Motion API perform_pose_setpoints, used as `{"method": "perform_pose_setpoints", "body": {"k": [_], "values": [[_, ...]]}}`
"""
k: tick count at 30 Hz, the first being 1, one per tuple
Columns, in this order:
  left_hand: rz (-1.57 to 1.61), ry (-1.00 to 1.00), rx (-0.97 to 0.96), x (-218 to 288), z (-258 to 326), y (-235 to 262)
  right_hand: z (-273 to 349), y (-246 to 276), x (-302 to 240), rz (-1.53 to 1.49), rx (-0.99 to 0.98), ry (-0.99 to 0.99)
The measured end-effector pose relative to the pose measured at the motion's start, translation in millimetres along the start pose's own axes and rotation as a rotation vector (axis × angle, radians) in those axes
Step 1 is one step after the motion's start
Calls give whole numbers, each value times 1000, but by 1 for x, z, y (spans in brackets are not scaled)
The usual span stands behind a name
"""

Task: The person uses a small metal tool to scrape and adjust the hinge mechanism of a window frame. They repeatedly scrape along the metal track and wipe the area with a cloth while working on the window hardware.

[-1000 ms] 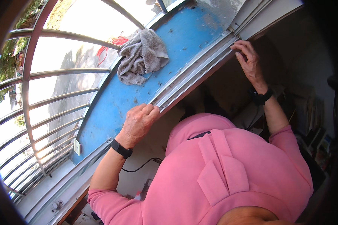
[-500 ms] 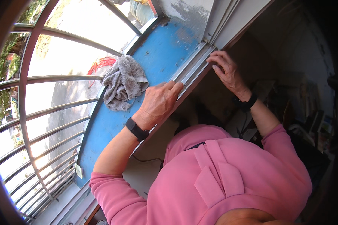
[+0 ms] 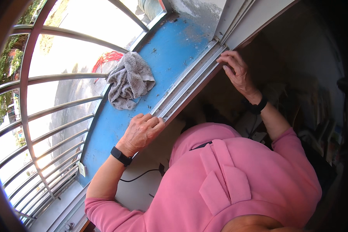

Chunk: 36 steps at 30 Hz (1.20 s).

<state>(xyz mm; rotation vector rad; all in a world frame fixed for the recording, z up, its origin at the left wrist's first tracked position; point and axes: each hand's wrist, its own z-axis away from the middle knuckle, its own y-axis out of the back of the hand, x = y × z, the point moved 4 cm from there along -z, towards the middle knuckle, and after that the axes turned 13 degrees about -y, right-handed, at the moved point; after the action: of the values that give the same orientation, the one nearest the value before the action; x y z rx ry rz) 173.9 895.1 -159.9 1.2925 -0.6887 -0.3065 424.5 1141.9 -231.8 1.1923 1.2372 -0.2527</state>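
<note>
A silver sliding-window track [image 3: 189, 85] runs diagonally along the sill. My left hand [image 3: 143, 130] is on its lower-left stretch, fingers curled down and pressed together over the rails; whatever they hold, if anything, is hidden beneath them. Near the track's upper end, my right hand [image 3: 237, 71] rests its fingertips at the inner edge, fingers loosely bent and apart, with nothing in them. Beyond the track, a crumpled grey towel [image 3: 129, 79] lies on the blue sill board [image 3: 170, 52], a short way above my left hand.
Metal window bars [image 3: 65, 81] close off the outer side of the sill. Red string [image 3: 106, 58] lies by the bars beyond the towel. A white window frame [image 3: 255, 19] stands at the track's upper end. Below the sill hangs a black cable [image 3: 141, 176].
My left hand has slid down and left along the track, baring more of the rails behind it. My right hand stays at nearly the same place by the upper end.
</note>
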Motion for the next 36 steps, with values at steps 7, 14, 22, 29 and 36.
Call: {"method": "perform_pose_setpoints", "body": {"k": [7,14,22,29,36], "values": [[35,182,145,15,60,-1,13,-19,-22,61,11,15],[19,173,201,37,115,-23,28,-33,-38,88,17,12],[6,253,201,53,158,-33,40,-43,-51,124,22,16],[89,426,307,64,200,-20,55,-63,-111,159,87,43],[395,473,485,53,148,23,92,-148,-226,-286,-479,227]]}}
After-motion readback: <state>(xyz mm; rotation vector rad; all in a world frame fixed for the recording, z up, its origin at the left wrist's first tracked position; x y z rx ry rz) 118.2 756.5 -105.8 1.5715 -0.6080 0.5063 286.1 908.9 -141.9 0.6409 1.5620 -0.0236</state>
